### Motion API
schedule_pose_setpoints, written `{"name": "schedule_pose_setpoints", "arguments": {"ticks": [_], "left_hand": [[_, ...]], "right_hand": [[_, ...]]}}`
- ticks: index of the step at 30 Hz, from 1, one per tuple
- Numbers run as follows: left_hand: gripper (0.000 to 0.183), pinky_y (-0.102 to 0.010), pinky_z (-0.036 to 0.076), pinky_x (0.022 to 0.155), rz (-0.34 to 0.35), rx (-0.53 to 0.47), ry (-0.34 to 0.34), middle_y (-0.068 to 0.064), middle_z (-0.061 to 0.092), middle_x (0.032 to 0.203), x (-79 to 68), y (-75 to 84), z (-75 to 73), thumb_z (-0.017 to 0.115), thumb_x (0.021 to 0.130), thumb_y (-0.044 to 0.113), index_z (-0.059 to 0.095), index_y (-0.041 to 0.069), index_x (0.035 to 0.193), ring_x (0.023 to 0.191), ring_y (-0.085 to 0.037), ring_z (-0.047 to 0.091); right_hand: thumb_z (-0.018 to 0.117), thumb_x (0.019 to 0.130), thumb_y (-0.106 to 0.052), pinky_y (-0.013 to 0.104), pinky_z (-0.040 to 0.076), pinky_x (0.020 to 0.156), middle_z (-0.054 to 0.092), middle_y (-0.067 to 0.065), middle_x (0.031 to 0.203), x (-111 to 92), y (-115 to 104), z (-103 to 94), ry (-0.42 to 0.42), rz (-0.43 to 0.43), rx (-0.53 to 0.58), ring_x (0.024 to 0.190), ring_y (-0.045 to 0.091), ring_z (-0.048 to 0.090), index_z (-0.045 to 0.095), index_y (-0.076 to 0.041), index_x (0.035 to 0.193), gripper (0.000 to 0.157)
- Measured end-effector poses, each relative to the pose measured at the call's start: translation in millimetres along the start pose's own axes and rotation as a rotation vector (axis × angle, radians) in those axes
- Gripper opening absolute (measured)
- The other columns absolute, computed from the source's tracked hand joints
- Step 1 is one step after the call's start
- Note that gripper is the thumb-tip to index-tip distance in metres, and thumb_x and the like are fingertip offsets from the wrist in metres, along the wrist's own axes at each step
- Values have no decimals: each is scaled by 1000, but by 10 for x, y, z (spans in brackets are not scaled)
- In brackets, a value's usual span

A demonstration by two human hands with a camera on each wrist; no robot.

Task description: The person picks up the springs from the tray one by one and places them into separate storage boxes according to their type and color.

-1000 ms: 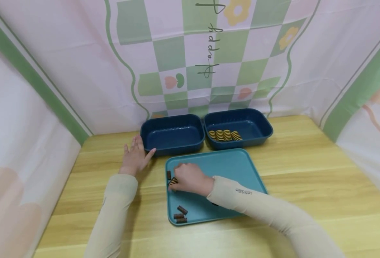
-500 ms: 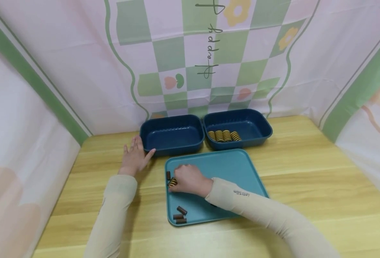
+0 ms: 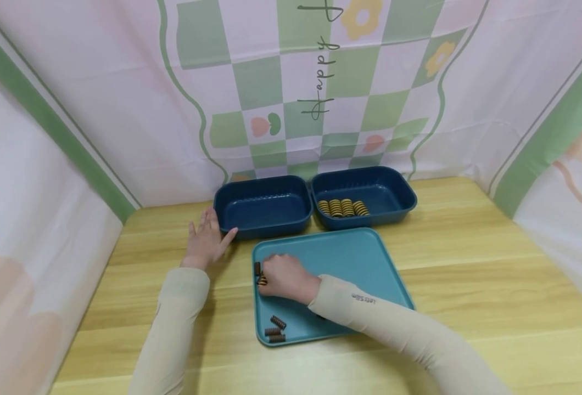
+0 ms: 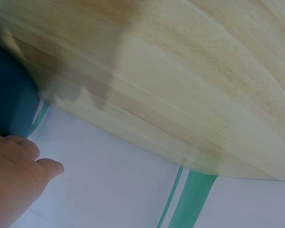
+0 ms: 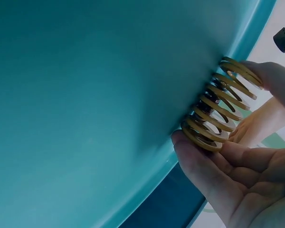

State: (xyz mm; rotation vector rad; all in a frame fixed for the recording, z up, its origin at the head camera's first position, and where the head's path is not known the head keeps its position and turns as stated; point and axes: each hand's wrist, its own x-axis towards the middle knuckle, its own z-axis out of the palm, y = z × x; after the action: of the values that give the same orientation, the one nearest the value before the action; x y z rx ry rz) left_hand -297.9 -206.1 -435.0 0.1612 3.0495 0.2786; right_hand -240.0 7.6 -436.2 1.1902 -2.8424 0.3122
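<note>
In the head view my right hand (image 3: 287, 278) is over the left side of a teal tray (image 3: 340, 252). It pinches a yellow coil spring (image 5: 226, 98) between thumb and fingers, one at each end, close to the tray's raised rim. Through its coils a smaller dark spring shows, partly hidden. A dark brown spring (image 3: 257, 268) lies by the tray's left edge just beyond. My left hand (image 3: 205, 241), fingers spread, rests against the left end of the left navy bin (image 3: 271, 227), which has nothing in it.
Touching that bin on the right is a second navy bin (image 3: 385, 215), with several yellow springs (image 3: 347, 208) lined up inside. Several dark brown springs (image 3: 274, 331) lie at the tray's near left corner. A patterned cloth (image 3: 301, 82) hangs behind the wooden table (image 3: 469, 263).
My right hand has shifted slightly left and nearer me with the yellow spring, which is now more hidden behind the fingers. The left hand stays at the bin.
</note>
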Motion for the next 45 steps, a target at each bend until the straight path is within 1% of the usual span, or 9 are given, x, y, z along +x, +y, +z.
{"name": "schedule_pose_setpoints", "arguments": {"ticks": [11,16,26,34,35,37,40,42,45], "left_hand": [[83,-59,2,110,6,-8,8,-25,3,154,14,-10,15,24,99,54,1,-11,146,142,-36,1],[83,-58,1,110,7,-8,9,-25,2,154,-10,-8,0,23,99,54,0,-11,146,142,-35,0],[84,-58,-2,110,6,-12,-3,-25,1,154,-20,-16,11,21,99,55,-1,-11,146,142,-35,-1],[83,-59,1,110,14,-15,2,-25,2,154,-4,-13,-9,23,100,54,0,-11,146,142,-36,0],[83,-59,0,110,14,-16,1,-25,2,153,-2,-13,-7,23,100,54,-1,-11,146,142,-36,0],[83,-59,0,110,14,-11,0,-25,2,154,1,-16,-1,22,99,54,-1,-11,146,142,-36,-1],[84,-59,0,110,13,-7,5,-25,2,154,8,-21,10,22,99,55,-1,-11,146,142,-35,-1],[84,-59,0,110,12,-4,6,-24,1,154,12,-28,19,21,99,56,-1,-11,146,142,-35,-1],[85,-59,-2,110,11,-10,5,-25,1,154,13,-34,25,22,99,56,-1,-11,146,142,-36,-1]], "right_hand": [[75,72,-25,21,25,41,36,-6,55,0,0,-18,-7,17,23,46,7,29,38,-18,54,41],[76,71,-28,21,25,42,35,-6,55,4,45,-30,-20,18,76,47,7,29,39,-18,56,42],[80,73,-32,20,22,41,24,-10,45,-16,190,-155,-136,159,385,40,5,22,36,-18,52,51],[78,76,-31,24,18,45,20,-8,47,-51,472,-360,-201,213,645,45,9,14,39,-17,50,49],[78,76,-31,25,20,46,23,-7,48,-61,518,-378,-214,219,705,46,10,16,43,-15,50,46],[77,78,-30,23,33,48,39,-8,50,-78,609,-414,-248,243,843,45,8,31,57,-13,57,34],[74,82,-27,32,54,69,65,2,72,-107,733,-454,-290,284,1066,64,18,61,72,-5,80,22],[71,84,-24,40,54,81,70,8,90,-128,802,-478,-303,304,1178,83,25,67,73,-2,96,25],[66,88,-18,45,51,85,69,11,95,-163,878,-517,-303,322,1319,88,29,67,70,1,101,23]]}}
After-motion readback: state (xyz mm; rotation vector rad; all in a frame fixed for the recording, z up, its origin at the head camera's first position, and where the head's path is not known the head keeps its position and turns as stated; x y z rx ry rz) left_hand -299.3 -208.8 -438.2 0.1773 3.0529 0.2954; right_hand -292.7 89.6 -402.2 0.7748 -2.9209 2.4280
